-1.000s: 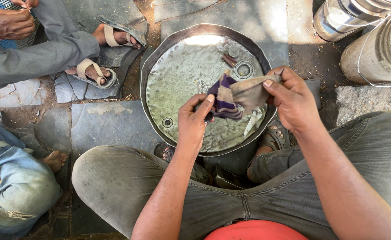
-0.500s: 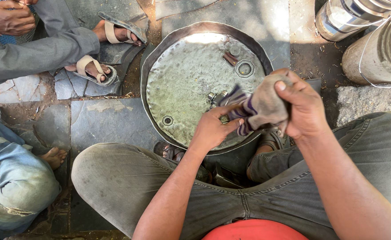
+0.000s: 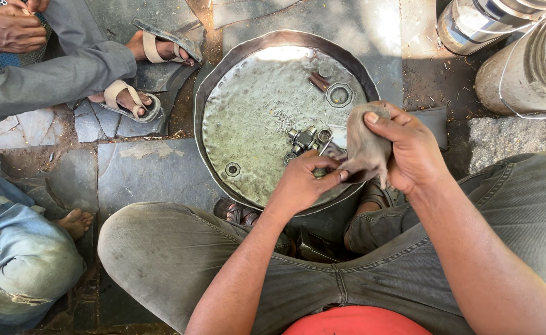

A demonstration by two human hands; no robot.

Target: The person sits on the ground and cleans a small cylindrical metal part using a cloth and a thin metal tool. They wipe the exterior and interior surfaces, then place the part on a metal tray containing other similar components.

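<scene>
A round metal pan (image 3: 248, 87) of murky liquid lies on the stone floor between my knees. My right hand (image 3: 409, 149) grips a dirty grey rag (image 3: 363, 146) over the pan's near right rim. My left hand (image 3: 304, 183) pinches a small metal part against the rag's lower edge; the part is mostly hidden by my fingers. A cross-shaped metal joint (image 3: 301, 139) lies in the liquid just beyond my left hand. A hexagonal nut (image 3: 339, 95) and a small washer (image 3: 232, 169) also sit in the pan.
Another person's sandalled feet (image 3: 130, 99) and grey sleeve (image 3: 49, 77) are at the upper left, a second person's bare foot (image 3: 74, 222) at the left. A metal can (image 3: 478, 22) and a white bucket (image 3: 527, 68) stand at the upper right.
Both hands have dropped from above the pan's centre to its near right rim. The rag, first stretched open between them, is now bunched in my right hand.
</scene>
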